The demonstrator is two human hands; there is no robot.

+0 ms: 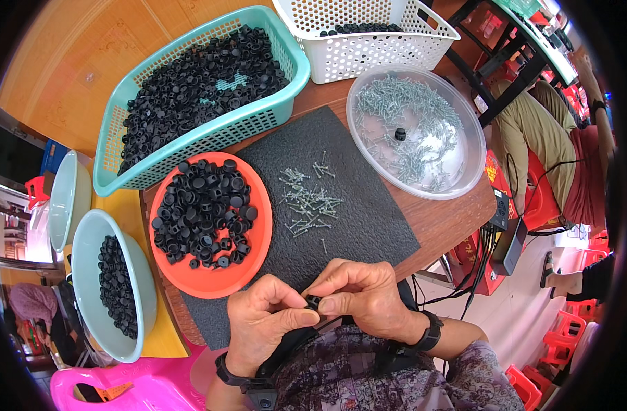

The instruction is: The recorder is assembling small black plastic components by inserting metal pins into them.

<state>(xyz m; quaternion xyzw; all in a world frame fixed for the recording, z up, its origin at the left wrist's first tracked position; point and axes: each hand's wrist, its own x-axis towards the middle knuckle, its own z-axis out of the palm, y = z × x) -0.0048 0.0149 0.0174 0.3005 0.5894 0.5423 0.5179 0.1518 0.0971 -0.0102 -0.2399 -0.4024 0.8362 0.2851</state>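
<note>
A small black plastic cap (312, 301) is pinched between my two hands at the near edge of the dark mat (368, 212). The thumb and forefinger of my left hand (262, 318) close on its left side. My right hand (365, 298) grips it from the right, fingers curled together. Whether a screw sits in the cap is too small to tell. Beyond my hands, a loose pile of silver screws (310, 205) lies on the mat. To the left, an orange-red bowl (183, 277) holds many black caps (200, 198).
A teal basket (286, 103) full of black parts stands at the back left, beside a white basket (368, 58). A clear round tub (464, 181) of screws is at the right. Pale blue basin (145, 294) sits far left. Cables (481, 253) hang at the right; a person (553, 137) sits beyond.
</note>
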